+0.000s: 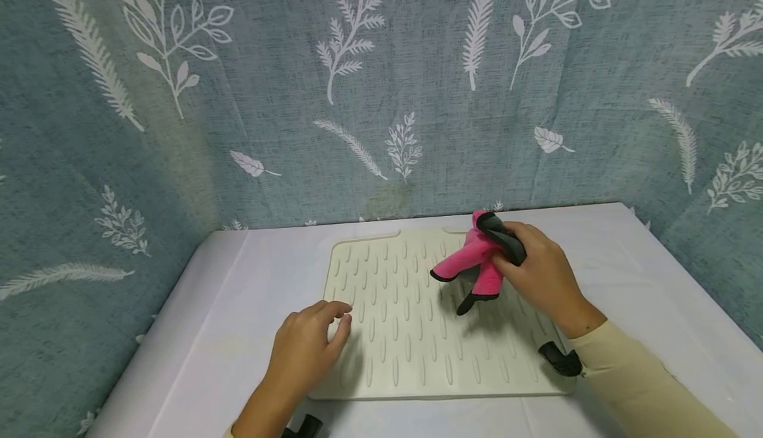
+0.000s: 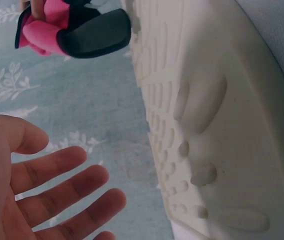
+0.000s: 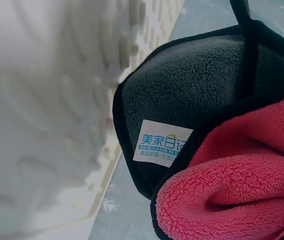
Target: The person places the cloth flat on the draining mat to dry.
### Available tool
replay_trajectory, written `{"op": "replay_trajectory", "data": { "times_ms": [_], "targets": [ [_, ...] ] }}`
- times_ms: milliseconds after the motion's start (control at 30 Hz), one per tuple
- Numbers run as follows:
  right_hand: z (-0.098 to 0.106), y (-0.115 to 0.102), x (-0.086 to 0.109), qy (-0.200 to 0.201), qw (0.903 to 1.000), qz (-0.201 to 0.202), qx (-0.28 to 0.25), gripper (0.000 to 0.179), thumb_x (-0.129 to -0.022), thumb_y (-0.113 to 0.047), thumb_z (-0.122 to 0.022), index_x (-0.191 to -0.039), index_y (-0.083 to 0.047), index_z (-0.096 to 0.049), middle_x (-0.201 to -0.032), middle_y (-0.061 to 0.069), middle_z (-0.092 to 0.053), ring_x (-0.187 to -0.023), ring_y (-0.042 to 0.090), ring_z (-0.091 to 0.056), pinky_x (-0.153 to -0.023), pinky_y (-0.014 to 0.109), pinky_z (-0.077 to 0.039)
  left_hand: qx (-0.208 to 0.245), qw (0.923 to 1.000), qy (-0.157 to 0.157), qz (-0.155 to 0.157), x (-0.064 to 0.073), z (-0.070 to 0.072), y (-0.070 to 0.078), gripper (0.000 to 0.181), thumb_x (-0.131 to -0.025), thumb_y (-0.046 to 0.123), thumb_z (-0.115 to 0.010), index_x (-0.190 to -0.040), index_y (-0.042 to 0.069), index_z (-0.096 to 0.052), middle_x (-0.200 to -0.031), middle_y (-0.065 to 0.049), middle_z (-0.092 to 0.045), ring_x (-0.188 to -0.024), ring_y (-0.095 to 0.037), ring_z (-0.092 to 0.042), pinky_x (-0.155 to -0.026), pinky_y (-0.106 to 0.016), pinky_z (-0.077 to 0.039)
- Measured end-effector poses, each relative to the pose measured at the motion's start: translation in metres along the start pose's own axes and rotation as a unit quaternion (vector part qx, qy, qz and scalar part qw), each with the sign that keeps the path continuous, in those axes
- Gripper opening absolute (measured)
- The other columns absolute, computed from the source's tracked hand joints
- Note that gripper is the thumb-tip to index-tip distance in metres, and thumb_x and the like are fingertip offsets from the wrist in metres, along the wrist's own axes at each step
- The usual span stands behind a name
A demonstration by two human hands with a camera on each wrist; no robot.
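Observation:
My right hand grips a bunched pink and dark grey plush cleaning cloth with black edging, over the right half of a cream mat with raised oblong ridges. A white label with blue lettering and a black hanging loop show on the cloth in the right wrist view, where the right fingers are out of sight. Over the mat's left front edge is my left hand, holding nothing. Its fingers are spread and slightly bent in the left wrist view.
The mat lies on a white-covered table. A blue-green curtain with white leaf prints stands behind the table and along both sides. Black straps show near the wrists.

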State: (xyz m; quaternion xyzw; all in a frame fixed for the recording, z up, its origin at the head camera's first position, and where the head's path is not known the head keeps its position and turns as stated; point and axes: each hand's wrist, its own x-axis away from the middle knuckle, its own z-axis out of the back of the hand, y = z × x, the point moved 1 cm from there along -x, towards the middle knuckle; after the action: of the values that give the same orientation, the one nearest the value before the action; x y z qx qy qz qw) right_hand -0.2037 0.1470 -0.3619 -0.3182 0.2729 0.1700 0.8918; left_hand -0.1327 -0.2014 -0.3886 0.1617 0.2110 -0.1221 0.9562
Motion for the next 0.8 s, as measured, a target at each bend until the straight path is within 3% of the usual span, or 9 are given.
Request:
{"op": "replay_trajectory", "data": {
  "times_ms": [500, 800],
  "targets": [
    [-0.026, -0.019, -0.005, -0.023, 0.9992, -0.006, -0.033, 0.039, -0.088, -0.01, -0.072, -0.124, 0.002, -0.061, -0.114, 0.018, -0.067, -0.096, 0.031, -0.063, -0.079, 0.049, -0.052, -0.003, 0.9998, 0.009, -0.02, 0.0, -0.003, 0.001, 0.008, -0.089, 0.019, -0.071, -0.095, 0.018, -0.076, -0.084, 0.007, -0.074, -0.073, -0.014, -0.068, -0.068, -0.035, -0.051],
    [-0.044, -0.033, -0.01, -0.089, 0.995, -0.034, -0.028, 0.04, -0.093, -0.017, -0.066, -0.13, -0.004, -0.057, -0.113, 0.015, -0.066, -0.088, 0.025, -0.061, -0.076, 0.043, -0.051, -0.013, 0.9996, 0.006, -0.026, 0.001, -0.004, 0.001, 0.007, -0.089, 0.019, -0.07, -0.094, 0.02, -0.075, -0.084, 0.008, -0.074, -0.072, -0.014, -0.068, -0.068, -0.035, -0.052]
  ]
}}
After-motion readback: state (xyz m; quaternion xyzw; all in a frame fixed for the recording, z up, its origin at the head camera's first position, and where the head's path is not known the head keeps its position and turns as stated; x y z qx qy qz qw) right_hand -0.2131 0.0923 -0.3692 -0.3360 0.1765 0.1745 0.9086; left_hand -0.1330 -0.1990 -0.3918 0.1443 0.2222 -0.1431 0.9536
